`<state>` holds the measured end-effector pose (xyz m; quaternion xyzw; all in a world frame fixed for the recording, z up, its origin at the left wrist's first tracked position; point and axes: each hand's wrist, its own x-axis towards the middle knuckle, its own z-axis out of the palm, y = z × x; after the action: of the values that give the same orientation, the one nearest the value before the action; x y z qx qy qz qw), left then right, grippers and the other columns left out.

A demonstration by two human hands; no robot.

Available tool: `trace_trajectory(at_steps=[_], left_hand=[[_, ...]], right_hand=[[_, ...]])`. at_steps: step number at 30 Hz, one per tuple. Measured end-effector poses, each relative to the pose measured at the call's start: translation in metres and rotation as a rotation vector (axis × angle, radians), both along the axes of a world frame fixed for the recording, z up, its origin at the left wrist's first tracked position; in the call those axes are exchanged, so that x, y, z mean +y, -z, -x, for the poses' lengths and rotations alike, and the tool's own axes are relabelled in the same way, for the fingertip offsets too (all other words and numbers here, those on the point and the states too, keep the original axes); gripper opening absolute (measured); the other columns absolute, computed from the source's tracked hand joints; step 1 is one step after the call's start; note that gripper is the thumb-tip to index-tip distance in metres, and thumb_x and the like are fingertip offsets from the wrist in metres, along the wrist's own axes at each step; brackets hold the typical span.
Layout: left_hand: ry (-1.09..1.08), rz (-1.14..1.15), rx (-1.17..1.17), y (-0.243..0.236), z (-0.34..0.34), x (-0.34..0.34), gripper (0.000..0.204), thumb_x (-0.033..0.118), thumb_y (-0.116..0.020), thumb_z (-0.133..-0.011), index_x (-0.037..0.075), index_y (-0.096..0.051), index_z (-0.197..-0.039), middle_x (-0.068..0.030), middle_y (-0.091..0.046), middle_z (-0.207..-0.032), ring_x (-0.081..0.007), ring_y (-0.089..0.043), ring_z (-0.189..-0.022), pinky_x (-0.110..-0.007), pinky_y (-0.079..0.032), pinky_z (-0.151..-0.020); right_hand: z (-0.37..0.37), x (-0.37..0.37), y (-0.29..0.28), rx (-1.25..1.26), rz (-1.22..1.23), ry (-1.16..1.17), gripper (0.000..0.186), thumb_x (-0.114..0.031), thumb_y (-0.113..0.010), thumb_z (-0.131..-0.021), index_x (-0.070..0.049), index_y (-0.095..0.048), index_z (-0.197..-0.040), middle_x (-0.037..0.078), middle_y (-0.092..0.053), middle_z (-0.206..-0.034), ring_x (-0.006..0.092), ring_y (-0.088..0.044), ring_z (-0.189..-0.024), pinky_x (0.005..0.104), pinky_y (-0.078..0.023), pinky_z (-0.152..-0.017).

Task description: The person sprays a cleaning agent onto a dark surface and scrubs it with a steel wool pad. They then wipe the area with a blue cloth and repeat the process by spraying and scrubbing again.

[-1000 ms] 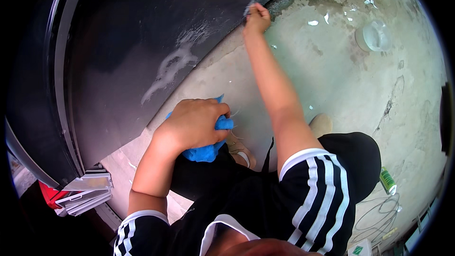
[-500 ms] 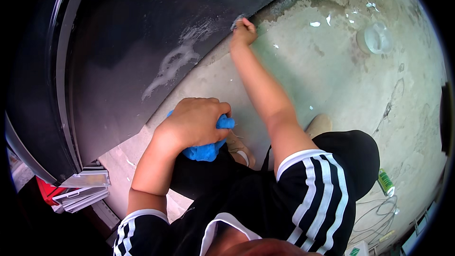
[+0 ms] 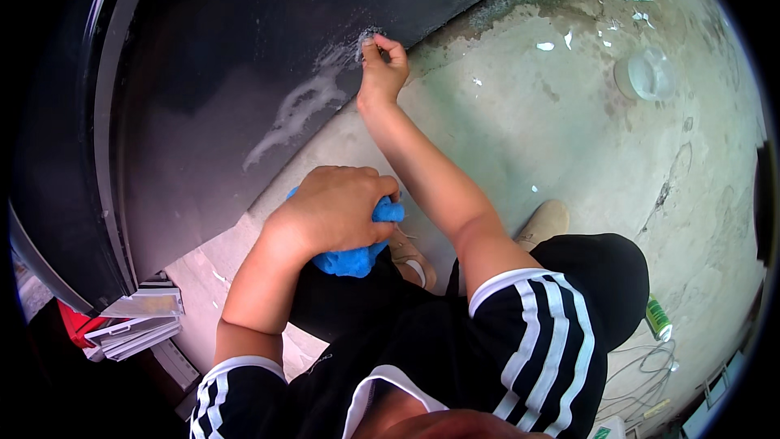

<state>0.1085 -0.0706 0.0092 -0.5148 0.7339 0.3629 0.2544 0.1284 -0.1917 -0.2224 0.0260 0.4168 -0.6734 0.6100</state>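
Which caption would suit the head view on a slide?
Left hand gripping a blue cloth, right hand at the pale smear on a dark panel.

Two bare hands show, one left hand [image 3: 337, 205] and one right hand [image 3: 382, 75], along with one crumpled blue cloth [image 3: 349, 263], one broad glossy black panel [image 3: 195, 126] and two tan shoes [image 3: 546, 221]. Beyond these come one round see-through tub [image 3: 652, 75], one cylindrical green can with a white end [image 3: 658, 319] and one bright red object [image 3: 77, 324]. Of the thin, torn-looking white scraps [image 3: 545, 46] there are at least five, the smallest too tiny to number surely, and the flat white-framed pieces [image 3: 136, 333] overlap too much to count.
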Motion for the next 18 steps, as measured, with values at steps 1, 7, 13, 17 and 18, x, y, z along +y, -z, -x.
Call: trace_trajectory(at_steps=[1,7,13,17,18], left_hand=[[-0.003,0.007,-0.003,0.0,0.0,-0.001,0.038,0.031,-0.068,-0.074,0.012,-0.068,-0.107,-0.0108,-0.069,-0.104,-0.0318,-0.066,-0.098,-0.041,-0.052,-0.085],[0.028,-0.043,-0.024,0.001,0.009,-0.008,0.04,0.031,-0.067,-0.074,0.012,-0.069,-0.109,-0.0107,-0.069,-0.104,-0.0321,-0.066,-0.099,-0.041,-0.052,-0.086],[0.006,-0.031,-0.063,-0.003,0.006,-0.01,0.042,0.033,-0.067,-0.073,0.014,-0.069,-0.11,-0.0093,-0.07,-0.106,-0.0324,-0.066,-0.1,-0.041,-0.052,-0.086],[0.002,-0.041,-0.064,-0.001,0.001,-0.009,0.042,0.034,-0.066,-0.074,0.014,-0.069,-0.111,-0.0102,-0.07,-0.107,-0.0325,-0.066,-0.101,-0.041,-0.052,-0.087],[0.0,-0.048,-0.064,-0.001,0.001,-0.011,0.042,0.035,-0.066,-0.074,0.014,-0.069,-0.111,-0.0106,-0.07,-0.108,-0.0326,-0.066,-0.101,-0.041,-0.052,-0.088]], right_hand=[[0.001,0.002,-0.004,0.023,0.02,-0.011,0.014,0.006,-0.071,-0.083,-0.005,-0.066,-0.09,0.002,-0.065,-0.095,0.013,-0.058,-0.088,0.0264,-0.049,-0.083],[0.034,-0.043,0.069,-0.055,-0.251,0.189,0.014,0.006,-0.07,-0.085,-0.004,-0.064,-0.093,0.003,-0.064,-0.097,0.0149,-0.059,-0.091,0.0297,-0.05,-0.087],[0.07,-0.086,0.045,0.265,0.055,0.318,0.021,0.008,-0.067,-0.086,-0.008,-0.062,-0.099,0.001,-0.062,-0.097,0.0119,-0.057,-0.081,0.0261,-0.048,-0.067],[0.152,-0.148,0.031,0.307,0.014,0.416,0.012,0.002,-0.063,-0.092,-0.005,-0.061,-0.101,0.005,-0.062,-0.102,0.0161,-0.057,-0.091,0.0298,-0.049,-0.086],[0.144,-0.141,0.017,0.338,-0.011,0.412,0.011,0.001,-0.063,-0.092,-0.005,-0.061,-0.101,0.005,-0.062,-0.103,0.016,-0.056,-0.092,0.03,-0.049,-0.086]])
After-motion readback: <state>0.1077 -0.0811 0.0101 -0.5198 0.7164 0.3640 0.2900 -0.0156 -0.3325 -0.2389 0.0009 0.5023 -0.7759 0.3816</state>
